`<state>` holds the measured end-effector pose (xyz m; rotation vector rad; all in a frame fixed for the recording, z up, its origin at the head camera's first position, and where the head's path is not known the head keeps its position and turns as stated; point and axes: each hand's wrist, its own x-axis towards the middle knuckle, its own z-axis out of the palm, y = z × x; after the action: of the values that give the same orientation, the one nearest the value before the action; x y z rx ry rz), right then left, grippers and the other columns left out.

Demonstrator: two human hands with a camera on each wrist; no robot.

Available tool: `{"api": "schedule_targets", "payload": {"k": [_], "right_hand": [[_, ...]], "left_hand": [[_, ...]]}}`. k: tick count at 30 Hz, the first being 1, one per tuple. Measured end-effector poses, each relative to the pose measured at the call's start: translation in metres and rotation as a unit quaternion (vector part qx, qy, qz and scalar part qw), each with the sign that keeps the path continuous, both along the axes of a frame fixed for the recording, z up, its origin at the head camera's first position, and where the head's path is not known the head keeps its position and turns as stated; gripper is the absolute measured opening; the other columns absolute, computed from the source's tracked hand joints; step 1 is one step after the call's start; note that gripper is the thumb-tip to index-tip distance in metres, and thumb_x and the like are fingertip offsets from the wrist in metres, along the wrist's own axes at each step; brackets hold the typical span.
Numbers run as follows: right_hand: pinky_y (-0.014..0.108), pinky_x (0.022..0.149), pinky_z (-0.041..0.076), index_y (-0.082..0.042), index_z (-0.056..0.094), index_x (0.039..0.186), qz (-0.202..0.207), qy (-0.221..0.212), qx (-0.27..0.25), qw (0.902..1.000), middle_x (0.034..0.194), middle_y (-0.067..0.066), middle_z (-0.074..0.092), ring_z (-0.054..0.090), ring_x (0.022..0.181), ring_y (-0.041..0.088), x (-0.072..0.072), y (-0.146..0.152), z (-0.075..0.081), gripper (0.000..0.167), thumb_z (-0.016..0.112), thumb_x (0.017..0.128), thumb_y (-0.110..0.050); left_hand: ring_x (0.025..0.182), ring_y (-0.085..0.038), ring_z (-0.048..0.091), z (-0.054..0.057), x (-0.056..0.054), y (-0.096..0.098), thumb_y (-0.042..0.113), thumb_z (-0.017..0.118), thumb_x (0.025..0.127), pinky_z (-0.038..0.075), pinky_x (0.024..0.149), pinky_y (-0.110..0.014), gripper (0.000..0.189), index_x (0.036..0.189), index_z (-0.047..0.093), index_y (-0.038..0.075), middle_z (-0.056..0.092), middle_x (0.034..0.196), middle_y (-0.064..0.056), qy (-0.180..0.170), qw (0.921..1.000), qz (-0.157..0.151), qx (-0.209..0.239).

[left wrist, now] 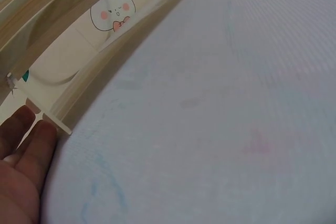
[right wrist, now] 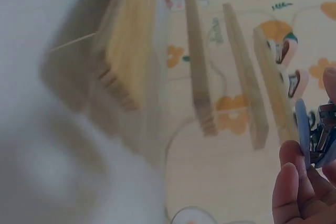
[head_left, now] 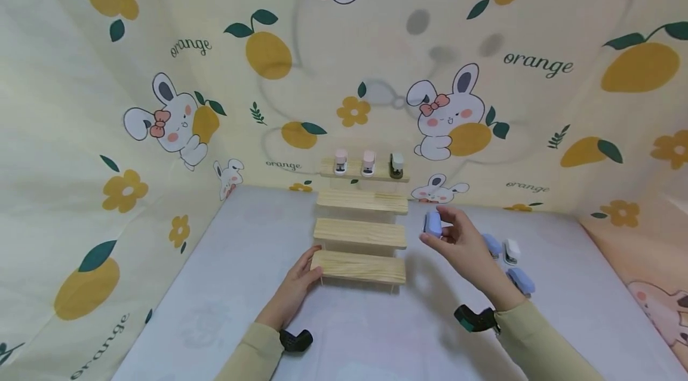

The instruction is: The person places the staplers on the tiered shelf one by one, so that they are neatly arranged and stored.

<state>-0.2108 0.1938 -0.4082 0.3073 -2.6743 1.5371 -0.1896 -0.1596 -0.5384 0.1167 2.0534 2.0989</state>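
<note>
In the head view my left hand (head_left: 292, 290) holds the left end of the lowest board of a tiered wooden shelf (head_left: 357, 267), thumb at the front and fingertips at the back. The left wrist view shows its fingers beside a thin pale leg (left wrist: 43, 106). Right of the shelf, my right hand (head_left: 462, 242) pinches a small blue stapler (head_left: 432, 224) in the air between thumb and fingers. In the right wrist view the metal mechanism of the blue stapler (right wrist: 321, 129) shows. Two pink-and-white staplers (head_left: 368, 164) and a grey-and-dark one (head_left: 396, 166) stand on the top board.
On the table, right of my right forearm, lie two more blue staplers (head_left: 520, 281) and a white one (head_left: 511, 251). The two middle boards (head_left: 360, 233) of the shelf are bare. A patterned cloth (head_left: 355, 58) hangs behind and along the sides of the white table (head_left: 226, 285).
</note>
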Motion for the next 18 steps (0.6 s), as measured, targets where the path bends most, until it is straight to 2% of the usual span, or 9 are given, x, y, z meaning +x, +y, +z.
{"api": "schedule_targets", "payload": {"k": [5, 12, 18], "right_hand": [[0.024, 0.077, 0.051, -0.01, 0.035, 0.144, 0.017, 0.027, -0.013, 0.9994, 0.135, 0.013, 0.049, 0.053, 0.1, 0.026, -0.014, -0.021, 0.005, 0.081, 0.074, 0.083, -0.045], [0.042, 0.09, 0.044, -0.01, 0.042, 0.138, 0.044, 0.086, -0.008, 0.9953, 0.122, 0.007, 0.057, 0.053, 0.105, 0.022, -0.024, -0.062, 0.008, 0.07, 0.073, 0.084, -0.044], [0.041, 0.095, 0.044, -0.004, 0.039, 0.135, 0.06, 0.11, -0.03, 0.9917, 0.124, 0.008, 0.053, 0.052, 0.112, 0.021, -0.035, -0.091, 0.007, 0.07, 0.07, 0.086, -0.044]], "left_hand": [[0.143, -0.021, 0.02, 0.0, 0.001, 0.001, 0.032, 0.058, 0.096, 0.017, 0.116, -0.043, 0.062, 0.151, 0.031, 0.026, 0.022, 0.158, -0.005, -0.005, 1.0, 0.0, 0.005], [0.144, -0.022, 0.019, 0.0, 0.002, 0.0, 0.029, 0.058, 0.097, 0.016, 0.116, -0.044, 0.061, 0.151, 0.031, 0.024, 0.022, 0.158, -0.006, -0.009, 0.9999, 0.004, 0.004], [0.144, -0.022, 0.02, 0.003, 0.003, 0.001, 0.028, 0.057, 0.097, 0.017, 0.116, -0.043, 0.06, 0.151, 0.031, 0.025, 0.022, 0.158, -0.006, -0.011, 0.9999, 0.006, 0.001]]}}
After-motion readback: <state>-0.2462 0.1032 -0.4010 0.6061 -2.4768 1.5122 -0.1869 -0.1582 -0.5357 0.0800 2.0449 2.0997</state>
